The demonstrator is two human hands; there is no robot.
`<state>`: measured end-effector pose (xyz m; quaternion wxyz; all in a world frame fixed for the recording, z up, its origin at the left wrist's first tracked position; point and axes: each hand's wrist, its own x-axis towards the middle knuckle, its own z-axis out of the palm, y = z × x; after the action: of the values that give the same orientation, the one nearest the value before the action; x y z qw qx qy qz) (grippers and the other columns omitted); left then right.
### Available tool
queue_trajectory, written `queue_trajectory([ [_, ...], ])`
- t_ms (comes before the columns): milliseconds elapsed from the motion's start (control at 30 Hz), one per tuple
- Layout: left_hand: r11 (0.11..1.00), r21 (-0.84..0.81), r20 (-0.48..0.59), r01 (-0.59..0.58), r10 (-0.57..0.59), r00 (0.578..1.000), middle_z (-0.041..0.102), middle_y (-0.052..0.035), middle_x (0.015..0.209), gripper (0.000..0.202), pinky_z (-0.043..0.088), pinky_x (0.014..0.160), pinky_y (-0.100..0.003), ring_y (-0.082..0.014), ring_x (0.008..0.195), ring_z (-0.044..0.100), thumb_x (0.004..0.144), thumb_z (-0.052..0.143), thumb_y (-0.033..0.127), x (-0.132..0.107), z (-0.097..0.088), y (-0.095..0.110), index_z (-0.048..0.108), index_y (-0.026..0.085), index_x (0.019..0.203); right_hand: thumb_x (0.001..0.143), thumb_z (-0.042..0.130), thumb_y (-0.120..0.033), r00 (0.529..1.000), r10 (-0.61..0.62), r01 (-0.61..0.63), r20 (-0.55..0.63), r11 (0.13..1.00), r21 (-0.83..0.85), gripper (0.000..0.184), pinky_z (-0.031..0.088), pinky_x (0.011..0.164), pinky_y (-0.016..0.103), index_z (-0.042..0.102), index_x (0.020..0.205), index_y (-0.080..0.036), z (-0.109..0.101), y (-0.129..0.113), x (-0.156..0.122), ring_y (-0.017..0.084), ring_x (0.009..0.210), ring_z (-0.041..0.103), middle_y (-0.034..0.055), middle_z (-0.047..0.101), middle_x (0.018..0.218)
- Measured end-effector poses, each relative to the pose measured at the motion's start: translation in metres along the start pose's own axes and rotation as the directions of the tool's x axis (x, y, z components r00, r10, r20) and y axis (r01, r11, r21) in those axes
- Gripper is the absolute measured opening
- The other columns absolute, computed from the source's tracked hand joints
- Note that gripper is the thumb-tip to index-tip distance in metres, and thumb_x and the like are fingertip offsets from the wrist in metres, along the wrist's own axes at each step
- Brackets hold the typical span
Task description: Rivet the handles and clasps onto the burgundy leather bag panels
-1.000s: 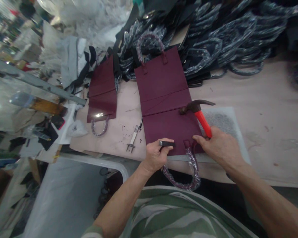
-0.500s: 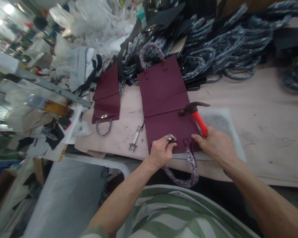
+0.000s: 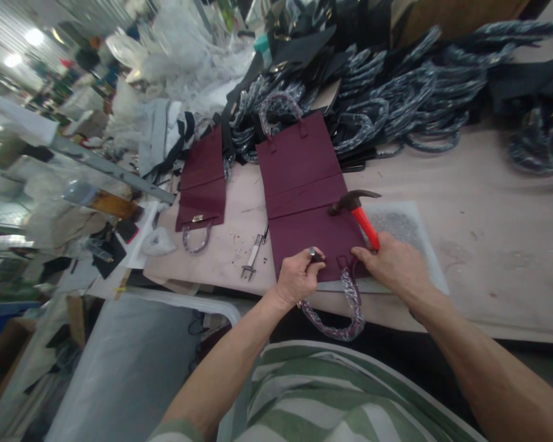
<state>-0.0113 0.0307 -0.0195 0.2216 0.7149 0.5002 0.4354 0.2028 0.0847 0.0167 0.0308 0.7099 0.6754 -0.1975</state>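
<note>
A burgundy handbag panel (image 3: 304,166) lies flat on the table, with a plastic-wrapped handle (image 3: 350,307) hanging over the front edge. My left hand (image 3: 297,279) is closed around a short metal punch (image 3: 315,254), held upright over the panel's near edge; its lower end is hidden by my fingers. In my right hand (image 3: 399,267) is a claw hammer (image 3: 368,227) with a red grip. The dark hammer head rests on or just above the panel; I cannot tell which. My right thumb reaches the panel close to the handle tab (image 3: 344,263).
A second burgundy panel (image 3: 203,178) lies to the left. Between the panels is a metal caliper-like tool (image 3: 253,258). Black bag pieces with wrapped handles (image 3: 396,92) are heaped at the back. A pale board (image 3: 415,233) sits under the near panel. A translucent bin (image 3: 142,344) stands front left.
The camera view has shifted slightly. Both hands keep their holds on the punch and the hammer, with almost no movement over the panel.
</note>
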Motion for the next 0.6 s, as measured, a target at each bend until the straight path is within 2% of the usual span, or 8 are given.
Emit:
queue_trajectory([
  [67, 1.000, 0.009, -0.012, -0.012, 0.012, 1.000, 0.076, -0.0046, 0.091, 0.008, 0.061, 0.082, -0.028, -0.0171, 0.085, 0.074, 0.093, 0.059, 0.019, 0.000, 0.001, 0.000, 0.065, 0.019, 0.098, 0.096, 0.051, -0.056, 1.000, -0.017, 0.017, 0.012, 1.000, 0.019, 0.044, 0.040, 0.066, 0.035, 0.061, 0.107, -0.015, -0.004, 0.001, 0.002, 0.032, 0.083, 0.067, 0.0167, 0.069, 0.089],
  [133, 1.000, 0.012, -0.031, -0.021, 0.021, 0.999, 0.075, -0.0044, 0.089, 0.007, 0.061, 0.080, -0.027, -0.0171, 0.082, 0.074, 0.092, 0.060, 0.018, 0.000, 0.002, 0.001, 0.064, 0.019, 0.097, 0.098, 0.046, -0.051, 0.998, -0.045, 0.042, 0.032, 0.995, 0.093, 0.037, 0.038, 0.065, 0.033, 0.060, 0.094, -0.017, -0.009, 0.004, 0.005, 0.028, 0.078, 0.064, 0.0132, 0.068, 0.083],
  [233, 0.999, 0.019, -0.030, -0.048, 0.048, 0.998, 0.075, -0.0050, 0.089, 0.007, 0.061, 0.079, -0.028, -0.0179, 0.081, 0.074, 0.092, 0.059, 0.018, 0.002, 0.002, 0.001, 0.063, 0.019, 0.098, 0.099, 0.037, -0.044, 0.996, -0.073, 0.060, 0.047, 0.969, 0.239, 0.035, 0.035, 0.060, 0.031, 0.050, 0.075, -0.022, -0.023, 0.007, 0.001, 0.021, 0.066, 0.057, 0.0071, 0.061, 0.070],
  [333, 0.998, 0.028, 0.010, -0.058, 0.057, 0.998, 0.075, -0.0059, 0.091, 0.008, 0.061, 0.081, -0.029, -0.0187, 0.083, 0.074, 0.093, 0.059, 0.019, 0.003, 0.000, 0.003, 0.063, 0.019, 0.100, 0.097, 0.031, -0.046, 0.993, -0.114, 0.121, -0.041, 0.947, 0.299, 0.034, 0.033, 0.057, 0.031, 0.042, 0.073, -0.024, -0.043, 0.008, -0.020, 0.019, 0.057, 0.050, 0.0042, 0.055, 0.063],
  [467, 0.996, 0.059, 0.049, -0.071, 0.069, 0.996, 0.074, -0.0058, 0.089, 0.008, 0.061, 0.077, -0.029, -0.0193, 0.080, 0.074, 0.092, 0.058, 0.018, 0.002, 0.000, 0.001, 0.062, 0.019, 0.099, 0.095, 0.027, -0.056, 0.932, -0.278, 0.333, -0.232, 0.910, 0.248, 0.038, 0.029, 0.054, 0.032, 0.039, 0.076, -0.026, -0.067, 0.005, -0.066, 0.018, 0.046, 0.042, 0.0018, 0.047, 0.053],
  [533, 0.992, 0.089, 0.048, -0.088, 0.084, 0.995, 0.075, -0.0061, 0.089, 0.008, 0.061, 0.076, -0.030, -0.0203, 0.080, 0.074, 0.091, 0.058, 0.017, 0.000, 0.002, -0.002, 0.063, 0.019, 0.098, 0.095, 0.024, -0.060, 0.895, -0.380, 0.423, -0.234, 0.889, 0.174, 0.043, 0.024, 0.052, 0.032, 0.041, 0.075, -0.026, -0.072, 0.005, -0.085, 0.017, 0.042, 0.038, 0.0017, 0.045, 0.050],
  [600, 0.987, 0.132, 0.048, -0.096, 0.091, 0.995, 0.075, -0.0066, 0.088, 0.008, 0.061, 0.075, -0.030, -0.0216, 0.080, 0.075, 0.091, 0.060, 0.018, -0.001, 0.004, -0.006, 0.064, 0.019, 0.098, 0.094, 0.024, -0.064, 0.883, -0.431, 0.450, -0.185, 0.890, 0.072, 0.049, 0.019, 0.050, 0.033, 0.045, 0.073, -0.025, -0.077, 0.008, -0.095, 0.016, 0.040, 0.035, 0.0023, 0.045, 0.049],
])
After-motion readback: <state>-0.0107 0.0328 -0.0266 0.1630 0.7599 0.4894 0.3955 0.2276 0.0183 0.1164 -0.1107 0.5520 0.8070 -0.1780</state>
